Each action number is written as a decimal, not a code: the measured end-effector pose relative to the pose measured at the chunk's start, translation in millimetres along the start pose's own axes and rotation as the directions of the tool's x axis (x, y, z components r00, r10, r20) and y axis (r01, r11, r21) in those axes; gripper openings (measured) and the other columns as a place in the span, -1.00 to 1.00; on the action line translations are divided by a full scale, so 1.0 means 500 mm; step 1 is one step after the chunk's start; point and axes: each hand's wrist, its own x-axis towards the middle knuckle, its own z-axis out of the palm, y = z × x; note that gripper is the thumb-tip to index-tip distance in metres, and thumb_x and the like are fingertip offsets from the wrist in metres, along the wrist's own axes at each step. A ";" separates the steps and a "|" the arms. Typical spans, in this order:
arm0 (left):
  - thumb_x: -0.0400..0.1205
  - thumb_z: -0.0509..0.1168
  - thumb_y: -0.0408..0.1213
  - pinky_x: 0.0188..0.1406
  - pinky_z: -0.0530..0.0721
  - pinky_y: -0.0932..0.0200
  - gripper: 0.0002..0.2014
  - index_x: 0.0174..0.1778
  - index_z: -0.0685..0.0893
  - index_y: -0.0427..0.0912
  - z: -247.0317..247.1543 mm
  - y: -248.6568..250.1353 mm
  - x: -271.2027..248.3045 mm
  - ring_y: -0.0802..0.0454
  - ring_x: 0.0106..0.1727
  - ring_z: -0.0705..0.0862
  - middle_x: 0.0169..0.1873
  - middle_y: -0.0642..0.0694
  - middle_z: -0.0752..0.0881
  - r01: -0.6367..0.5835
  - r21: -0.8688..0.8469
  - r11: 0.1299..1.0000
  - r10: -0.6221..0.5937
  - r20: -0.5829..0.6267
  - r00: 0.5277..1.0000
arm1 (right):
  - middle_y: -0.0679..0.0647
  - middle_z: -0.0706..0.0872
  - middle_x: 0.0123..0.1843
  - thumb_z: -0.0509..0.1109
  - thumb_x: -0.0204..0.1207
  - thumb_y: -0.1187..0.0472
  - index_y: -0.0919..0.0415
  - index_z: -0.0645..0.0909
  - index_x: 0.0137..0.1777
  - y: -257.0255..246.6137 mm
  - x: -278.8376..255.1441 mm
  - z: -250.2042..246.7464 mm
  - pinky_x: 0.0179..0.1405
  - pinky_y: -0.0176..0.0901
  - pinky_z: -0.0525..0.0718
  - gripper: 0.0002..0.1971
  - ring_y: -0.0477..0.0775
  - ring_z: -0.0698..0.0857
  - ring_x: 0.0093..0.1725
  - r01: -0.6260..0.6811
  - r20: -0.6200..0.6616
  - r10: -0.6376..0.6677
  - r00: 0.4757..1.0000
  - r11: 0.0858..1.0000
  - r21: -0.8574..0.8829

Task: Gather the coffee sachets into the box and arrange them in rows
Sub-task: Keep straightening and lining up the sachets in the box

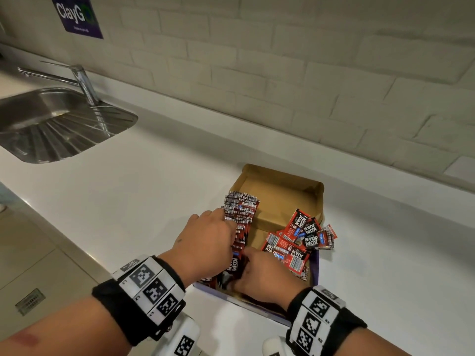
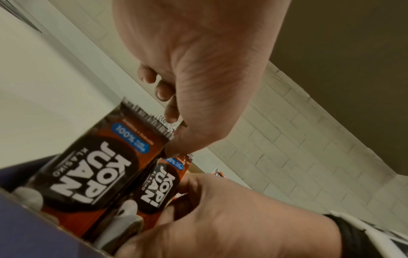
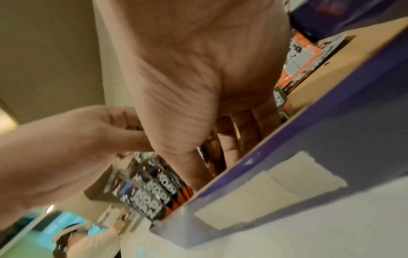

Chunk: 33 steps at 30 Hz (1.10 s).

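1. Where the cardboard box (image 1: 280,191) sits on the white countertop (image 1: 144,191), bare counter is seen between it and the steel sink (image 1: 54,124) to its left, and the brick-tiled wall (image 1: 308,73) stands close behind it; the far half of the box floor is uncovered.
2. A standing row of Kopi Juan sachets (image 1: 240,219) is lined along the box's left wall, and a loose heap of sachets (image 1: 299,240) lies against its right wall, one poking over the rim.
3. The row is pressed by the left hand (image 1: 205,242), its fingers curled onto the sachet tops; the near end of the row is gripped by the right hand (image 1: 264,273), thumb and curled fingers closed around several packets.
4. The right fingertips are hidden among the packets, and the right wrist view is blurred.
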 end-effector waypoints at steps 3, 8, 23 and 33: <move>0.58 0.27 -0.10 0.15 0.52 -0.01 -0.86 0.04 0.59 0.05 0.001 0.001 -0.001 -0.07 0.11 0.55 0.06 -0.02 0.53 -0.005 0.002 1.000 0.005 0.011 1.000 | 0.08 0.81 0.18 0.48 0.51 -0.13 0.07 0.60 0.30 -0.009 0.008 0.011 0.01 -0.11 0.70 -0.55 0.18 0.77 0.19 -0.001 -0.071 -0.011 0.997 0.987 -0.160; 0.58 0.30 -0.09 0.17 0.52 -0.02 -0.80 0.11 0.58 0.04 0.005 0.000 0.003 -0.07 0.14 0.56 0.08 -0.03 0.55 0.003 -0.019 1.000 -0.003 -0.005 1.000 | 0.18 0.82 0.10 0.38 0.54 -0.17 0.16 0.65 0.18 -0.012 0.014 0.020 -0.04 -0.05 0.71 -0.58 0.27 0.80 0.11 0.001 -0.064 -0.021 0.998 0.955 -0.297; 0.60 0.28 0.02 0.22 0.50 0.01 -0.58 0.39 0.55 0.13 0.009 -0.020 0.007 -0.05 0.23 0.58 0.14 0.02 0.56 0.051 -0.113 0.992 -0.055 -0.031 0.998 | 0.17 0.82 -0.06 0.31 0.53 -0.19 0.17 0.71 -0.02 -0.004 0.022 0.030 -0.19 -0.11 0.67 -0.59 0.25 0.80 -0.04 0.031 -0.026 -0.043 0.999 0.932 -0.361; 0.57 0.19 0.04 0.20 0.43 0.03 -0.52 0.44 0.62 0.23 0.000 -0.037 -0.003 -0.02 0.22 0.52 0.06 0.04 0.47 0.028 -0.059 0.998 -0.024 0.064 0.998 | 0.13 0.81 -0.11 0.25 0.53 -0.20 0.14 0.68 -0.04 0.005 0.025 0.038 -0.26 -0.12 0.63 -0.59 0.26 0.80 -0.06 0.073 -0.050 -0.096 0.994 0.938 -0.339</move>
